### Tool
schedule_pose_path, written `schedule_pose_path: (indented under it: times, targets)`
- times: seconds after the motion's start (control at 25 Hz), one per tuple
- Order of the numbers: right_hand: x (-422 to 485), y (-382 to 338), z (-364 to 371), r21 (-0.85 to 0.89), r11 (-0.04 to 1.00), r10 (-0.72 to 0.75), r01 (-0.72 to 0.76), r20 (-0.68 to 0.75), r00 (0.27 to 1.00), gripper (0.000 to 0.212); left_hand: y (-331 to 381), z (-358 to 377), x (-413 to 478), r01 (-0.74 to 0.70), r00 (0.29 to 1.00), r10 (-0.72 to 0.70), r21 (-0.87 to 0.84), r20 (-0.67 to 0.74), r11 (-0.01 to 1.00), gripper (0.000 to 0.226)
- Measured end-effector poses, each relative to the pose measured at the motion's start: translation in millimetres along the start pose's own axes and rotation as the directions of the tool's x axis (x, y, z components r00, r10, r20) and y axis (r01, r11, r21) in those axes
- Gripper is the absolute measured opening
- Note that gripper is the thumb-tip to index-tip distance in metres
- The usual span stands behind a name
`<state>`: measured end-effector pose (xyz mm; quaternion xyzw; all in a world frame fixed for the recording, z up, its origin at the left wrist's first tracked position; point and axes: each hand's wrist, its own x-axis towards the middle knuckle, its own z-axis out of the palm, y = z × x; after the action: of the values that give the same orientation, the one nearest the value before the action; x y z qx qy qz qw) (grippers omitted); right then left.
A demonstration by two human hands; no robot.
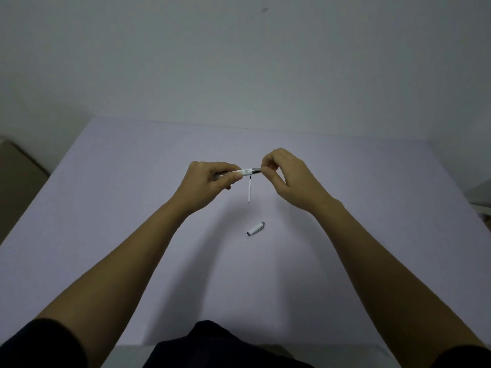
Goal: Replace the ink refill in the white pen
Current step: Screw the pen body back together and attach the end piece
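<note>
Table: a pale, plain surface that fills the lower view; both forearms reach out over it from the near edge.
Left hand: closed round the rear of the white pen, which it holds level above the table, thumb and fingers wrapped on the barrel.
Right hand: pinched shut with thumb and forefinger on the grey metal end section of the pen; the other fingers curl loosely and hold nothing.
Cap: lies on the table nearer the body, well apart from the hands, open end toward the left.
Refill: a thin white tube on the table just below the pen, lying roughly toward the person; I cannot tell whether it is the old or the new one.
Step in hand: as I judge it, twisting the grey front section at its joint with the barrel; loosening or tightening cannot be told.
How to do it well: keep the left grip firm and still, turn only with the right fingertips, hold both parts in one line so that the thread does not cross, and stay over the table in case a small part drops.
</note>
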<state>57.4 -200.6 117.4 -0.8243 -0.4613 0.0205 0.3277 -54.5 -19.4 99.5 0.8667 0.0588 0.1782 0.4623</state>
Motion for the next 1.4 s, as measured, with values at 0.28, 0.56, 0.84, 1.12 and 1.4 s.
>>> schedule_pose_path:
  times: [0.28,0.56,0.84,1.12,1.4]
  targets:
    - [2.3,-0.7,-0.3,-0.067,0.997,-0.025,0.027,0.027,0.999,0.018,0.9,-0.9,-0.4,-0.010,1.000,0.010,0.010,-0.010,1.000,0.014]
    - [2.8,-4.4,-1.5,-0.080,0.996,-0.040,0.043,0.035,0.999,0.017,1.8,-2.4,-1.0,-0.026,1.000,0.026,0.003,-0.016,1.000,0.015]
    - [4.3,-6.3,-1.8,-0.105,0.992,-0.063,0.065,0.021,0.998,0.024,1.1,-1.4,-2.4,-0.038,0.999,0.038,0.013,-0.007,0.999,0.014]
    - [8.6,-2.4,2.3,-0.135,0.989,-0.055,0.061,0.049,0.997,0.027,0.4,-2.1,1.6,-0.037,0.999,0.037,0.004,-0.013,0.999,0.015]
    - [11.3,1.9,4.9,-0.187,0.972,-0.138,0.140,0.020,0.990,0.023,-4.0,-1.8,6.5,-0.022,1.000,0.022,0.000,0.005,1.000,0.015]
